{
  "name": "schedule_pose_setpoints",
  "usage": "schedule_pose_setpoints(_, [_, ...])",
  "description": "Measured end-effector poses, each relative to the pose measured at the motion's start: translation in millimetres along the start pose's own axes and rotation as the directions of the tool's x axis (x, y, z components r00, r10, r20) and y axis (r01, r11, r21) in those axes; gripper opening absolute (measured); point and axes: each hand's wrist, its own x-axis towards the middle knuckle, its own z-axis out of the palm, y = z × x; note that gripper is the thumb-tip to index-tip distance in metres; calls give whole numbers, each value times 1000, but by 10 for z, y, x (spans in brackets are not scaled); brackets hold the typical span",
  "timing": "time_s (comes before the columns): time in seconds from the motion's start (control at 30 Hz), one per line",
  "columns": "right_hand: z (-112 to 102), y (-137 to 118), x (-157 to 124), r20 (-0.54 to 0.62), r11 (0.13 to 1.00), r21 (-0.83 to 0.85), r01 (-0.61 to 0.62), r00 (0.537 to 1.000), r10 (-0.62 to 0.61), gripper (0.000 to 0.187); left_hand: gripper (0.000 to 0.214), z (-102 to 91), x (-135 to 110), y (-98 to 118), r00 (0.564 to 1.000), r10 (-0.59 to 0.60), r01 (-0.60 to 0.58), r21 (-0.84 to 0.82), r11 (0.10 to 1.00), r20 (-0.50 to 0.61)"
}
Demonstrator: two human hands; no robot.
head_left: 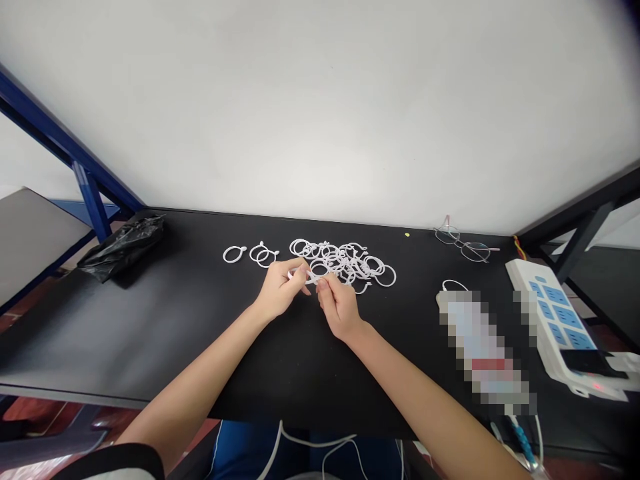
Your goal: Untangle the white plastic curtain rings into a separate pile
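Observation:
A heap of several white plastic rings [350, 261] lies on the black table [150, 333] at the middle back. Both hands meet at its near edge. My left hand [281, 288] pinches a white ring [314, 273] from the left, fingers closed on it. My right hand [339, 303] grips the same ring from the right with thumb and forefinger. To the left of the heap lie a single ring [235, 254] and two linked rings [264, 255], set apart.
A crumpled black plastic bag [123, 245] sits at the back left. Eyeglasses [464, 243] lie at the back right. A white power strip [565, 327] and a blurred-out object [483, 350] occupy the right side. Blue shelf posts [90, 200] stand left.

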Motion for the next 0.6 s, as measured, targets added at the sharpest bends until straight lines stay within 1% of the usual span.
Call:
schedule_pose_setpoints(0.13, [-2, 4, -9, 16, 999, 9, -35, 999, 35, 28, 34, 4, -2, 10, 1000, -26, 26, -18, 1000, 6])
schedule_pose_setpoints(0.43, [5, 7, -3, 12, 1000, 2, -28, 1000, 28, 27, 35, 3, -1, -1, 1000, -12, 12, -15, 1000, 0])
schedule_pose_setpoints(0.6, [16, 8, 3, -16, 999, 8, -33, 999, 33, 27, 34, 29, 20, 16, 998, -60, 61, -86, 994, 22])
